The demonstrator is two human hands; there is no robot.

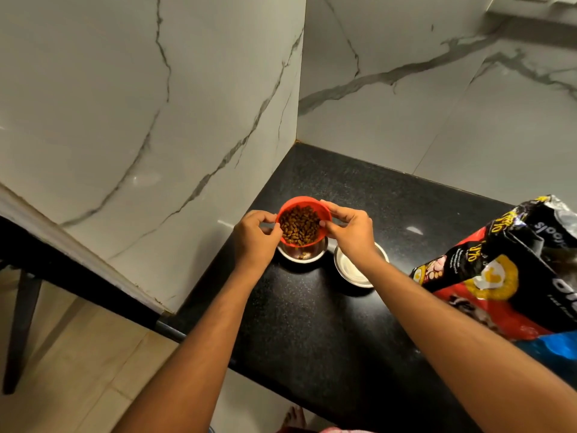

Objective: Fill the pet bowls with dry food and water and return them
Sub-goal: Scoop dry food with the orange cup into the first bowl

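Note:
An orange cup (321,209) full of brown kibble (299,225) is tilted toward me over a steel pet bowl (302,254) on the black counter. A few kibbles lie in that bowl. My left hand (254,237) grips the cup's left rim and my right hand (351,231) grips its right rim. A second steel bowl (352,275) stands just to the right, partly hidden under my right wrist; it looks empty of kibble.
An open black, red and blue pet-food bag (505,273) lies on the black counter (312,323) at the right. Marble walls close the counter at the left and back. A dark table leg (22,323) stands on the floor at the lower left.

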